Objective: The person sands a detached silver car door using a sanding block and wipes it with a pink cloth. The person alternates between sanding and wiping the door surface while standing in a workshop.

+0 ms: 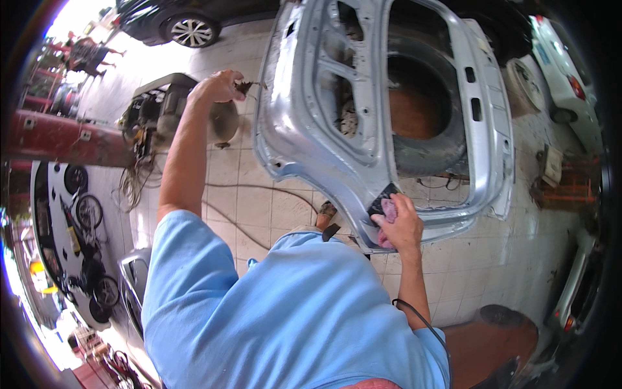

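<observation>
A silver car body side panel [324, 149] with a door opening stands in front of me, resting by a large tyre [431, 155]. At its lower near corner my right hand [405, 223] is closed around a pink cloth-like wad [389, 211]. A black sheet [381, 200] lies under that wad, against the panel's surface; its kind I cannot tell. My left hand [217, 87] is raised off the panel's left edge. Its fingers pinch a small dark ragged scrap [243, 87], apart from the panel.
A compressor-like machine [165, 107] with a rounded tank is on the floor at left, hoses [253, 188] trailing across the tiles. A red post [71, 139] juts in beside it. Cars surround the area, including a dark one [194, 19]. A brown seat-like object [492, 343] is at lower right.
</observation>
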Demonstrator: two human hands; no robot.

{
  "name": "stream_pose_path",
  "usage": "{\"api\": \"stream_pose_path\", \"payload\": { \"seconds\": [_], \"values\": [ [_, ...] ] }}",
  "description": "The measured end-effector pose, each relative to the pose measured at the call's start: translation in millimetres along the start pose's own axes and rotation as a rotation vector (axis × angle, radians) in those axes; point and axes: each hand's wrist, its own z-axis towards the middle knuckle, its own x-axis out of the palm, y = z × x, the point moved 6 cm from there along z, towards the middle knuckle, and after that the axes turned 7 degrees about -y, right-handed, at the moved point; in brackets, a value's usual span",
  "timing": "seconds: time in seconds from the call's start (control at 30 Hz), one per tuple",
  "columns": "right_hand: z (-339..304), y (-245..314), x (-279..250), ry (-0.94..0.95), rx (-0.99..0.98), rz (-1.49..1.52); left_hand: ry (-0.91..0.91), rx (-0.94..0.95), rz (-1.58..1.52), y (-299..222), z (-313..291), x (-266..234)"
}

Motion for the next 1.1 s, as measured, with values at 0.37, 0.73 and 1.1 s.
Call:
{"api": "stream_pose_path", "payload": {
  "seconds": [0.37,0.73,1.1],
  "values": [
    [-0.3,-2.7,5.1,-0.132,-0.055,-0.044,-0.044,0.586,-0.146,-192.3,26.0,57.1],
    [-5.9,-5.7,9.3,-0.2,0.015,-0.009,0.317,0.438,0.408,-248.9,161.3,206.3],
    [-2.3,-3.7,6.6,-0.137,0.039,0.013,0.433,1.028,0.582,-277.7,102.9,244.3]
  ]
}}
